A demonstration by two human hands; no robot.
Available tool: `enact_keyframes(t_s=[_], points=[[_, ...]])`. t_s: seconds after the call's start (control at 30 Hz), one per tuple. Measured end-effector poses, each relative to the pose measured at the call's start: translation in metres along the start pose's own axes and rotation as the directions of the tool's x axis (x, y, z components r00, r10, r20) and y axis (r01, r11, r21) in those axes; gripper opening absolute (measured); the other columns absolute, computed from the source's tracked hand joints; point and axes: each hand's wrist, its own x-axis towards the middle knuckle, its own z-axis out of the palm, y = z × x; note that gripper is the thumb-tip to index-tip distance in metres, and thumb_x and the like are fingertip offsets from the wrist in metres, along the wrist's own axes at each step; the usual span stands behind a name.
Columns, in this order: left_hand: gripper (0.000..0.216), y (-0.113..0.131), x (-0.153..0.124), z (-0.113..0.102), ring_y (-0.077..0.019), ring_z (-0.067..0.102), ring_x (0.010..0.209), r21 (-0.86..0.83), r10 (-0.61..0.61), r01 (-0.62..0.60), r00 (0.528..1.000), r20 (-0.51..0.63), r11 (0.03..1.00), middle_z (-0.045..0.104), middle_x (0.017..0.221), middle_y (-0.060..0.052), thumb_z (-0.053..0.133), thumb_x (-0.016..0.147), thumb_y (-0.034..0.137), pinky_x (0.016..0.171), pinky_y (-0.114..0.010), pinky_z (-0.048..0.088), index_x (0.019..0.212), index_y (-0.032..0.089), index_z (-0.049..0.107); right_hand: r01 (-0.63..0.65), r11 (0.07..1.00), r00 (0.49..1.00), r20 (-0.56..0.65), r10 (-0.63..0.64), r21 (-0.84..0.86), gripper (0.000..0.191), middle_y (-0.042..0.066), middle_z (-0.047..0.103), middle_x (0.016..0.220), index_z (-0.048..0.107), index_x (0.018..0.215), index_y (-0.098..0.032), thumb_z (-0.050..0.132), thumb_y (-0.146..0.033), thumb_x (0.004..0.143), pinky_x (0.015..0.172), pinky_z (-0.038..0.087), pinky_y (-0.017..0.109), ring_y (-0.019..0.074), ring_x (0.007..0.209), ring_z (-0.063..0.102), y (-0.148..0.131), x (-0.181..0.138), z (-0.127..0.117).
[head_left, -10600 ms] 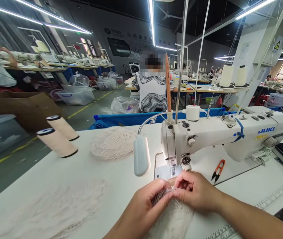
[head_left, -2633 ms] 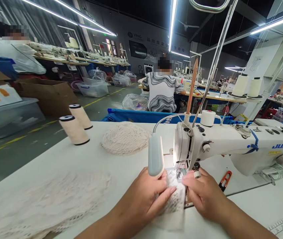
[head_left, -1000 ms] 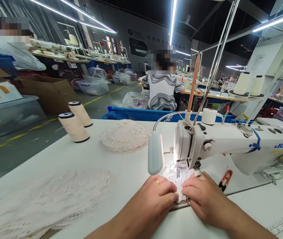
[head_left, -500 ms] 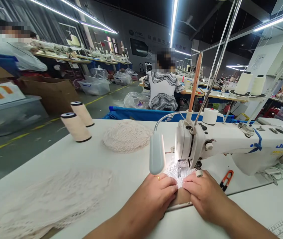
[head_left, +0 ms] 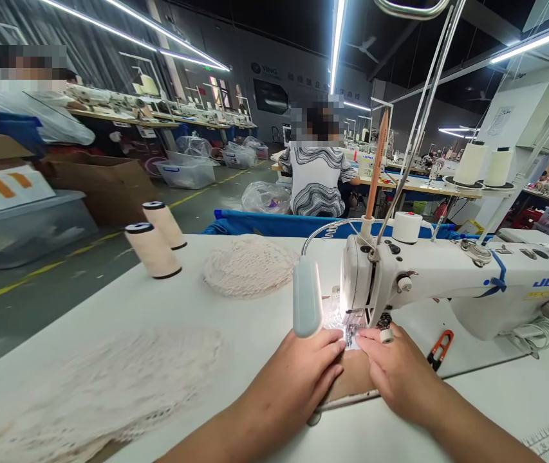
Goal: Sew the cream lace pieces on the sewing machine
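Lace (head_left: 333, 313), white, thin and openwork, lies beneath the presser foot (head_left: 350, 334) of a smooth, hard-cased sewing machine (head_left: 452, 276) on the flat white desk (head_left: 255, 328). The left hand (head_left: 300, 366) and right hand (head_left: 392, 363) bring their fingertips to its near end, either side of the foot; whether each grip pinches or merely presses cannot be told. It runs past them toward the desk's far edge, glare and fingers hiding its full long axis. A rounded, ruffled bundle (head_left: 248, 267) sits by that edge.
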Motion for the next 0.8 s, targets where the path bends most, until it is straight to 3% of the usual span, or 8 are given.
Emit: enact_keyframes(t_s=[0.23, 0.33, 0.43, 0.53, 0.67, 0.8], points=[[0.041, -0.019, -0.014, 0.021, -0.035, 0.069, 0.119, 0.102, -0.123, 0.124, 0.992, -0.014, 0.987, 0.068, 0.145, -0.013, 0.06, 0.102, 0.032, 0.095, -0.048, 0.059, 0.142, 0.024, 0.063, -0.042, 0.999, 0.995, -0.093, 0.043, 0.01, 0.041, 0.012, 0.073, 0.11, 0.072, 0.124, -0.016, 0.05, -0.001, 0.093, 0.088, 0.057, 0.042, 0.0288, 0.102, 0.06, 0.001, 0.001, -0.007], [0.044, -0.027, -0.018, 0.028, -0.0366, 0.068, 0.121, 0.154, -0.141, 0.139, 0.99, 0.007, 0.978, 0.066, 0.15, -0.013, 0.061, 0.103, 0.042, 0.096, -0.049, 0.057, 0.144, 0.025, 0.062, -0.034, 0.999, 0.991, -0.128, 0.036, 0.018, 0.036, 0.012, 0.071, 0.102, 0.071, 0.12, -0.015, 0.048, -0.002, 0.096, 0.09, 0.056, 0.044, 0.0292, 0.101, 0.059, 0.003, 0.001, -0.007], [0.041, -0.031, -0.019, 0.029, -0.0351, 0.069, 0.12, 0.202, -0.127, 0.118, 0.992, 0.029, 0.972, 0.064, 0.153, -0.013, 0.052, 0.107, 0.039, 0.094, -0.047, 0.055, 0.144, 0.026, 0.063, -0.034, 0.999, 0.989, -0.139, 0.039, 0.032, 0.035, 0.012, 0.071, 0.105, 0.071, 0.121, -0.015, 0.047, -0.002, 0.098, 0.089, 0.056, 0.043, 0.0283, 0.098, 0.058, 0.004, 0.0, -0.005], [0.043, -0.034, -0.02, 0.024, -0.0322, 0.07, 0.118, 0.238, -0.136, 0.125, 0.99, 0.029, 0.963, 0.067, 0.149, -0.012, 0.039, 0.109, 0.027, 0.092, -0.045, 0.053, 0.144, 0.027, 0.064, -0.057, 0.998, 0.99, -0.13, 0.062, 0.039, 0.034, 0.012, 0.071, 0.109, 0.071, 0.12, -0.016, 0.048, -0.002, 0.099, 0.089, 0.056, 0.043, 0.0277, 0.101, 0.059, 0.006, -0.002, -0.001], [0.046, -0.043, -0.018, 0.01, -0.0303, 0.071, 0.11, 0.245, -0.23, 0.212, 0.972, 0.047, 0.946, 0.075, 0.132, -0.011, 0.034, 0.104, 0.017, 0.087, -0.043, 0.053, 0.123, 0.027, 0.075, -0.11, 0.994, 0.984, -0.14, 0.11, 0.007, 0.029, 0.012, 0.071, 0.107, 0.074, 0.102, -0.017, 0.051, 0.0, 0.095, 0.094, 0.058, 0.044, 0.028, 0.107, 0.062, 0.019, -0.001, 0.0], [0.044, -0.059, -0.016, 0.0, -0.0314, 0.071, 0.102, 0.23, -0.315, 0.3, 0.949, 0.027, 0.926, 0.08, 0.113, -0.011, 0.037, 0.1, 0.019, 0.084, -0.044, 0.056, 0.11, 0.027, 0.079, -0.185, 0.982, 0.968, -0.178, 0.177, -0.03, 0.041, 0.012, 0.075, 0.118, 0.075, 0.114, -0.017, 0.053, 0.005, 0.087, 0.098, 0.058, 0.046, 0.0294, 0.112, 0.064, 0.03, -0.002, -0.008]])
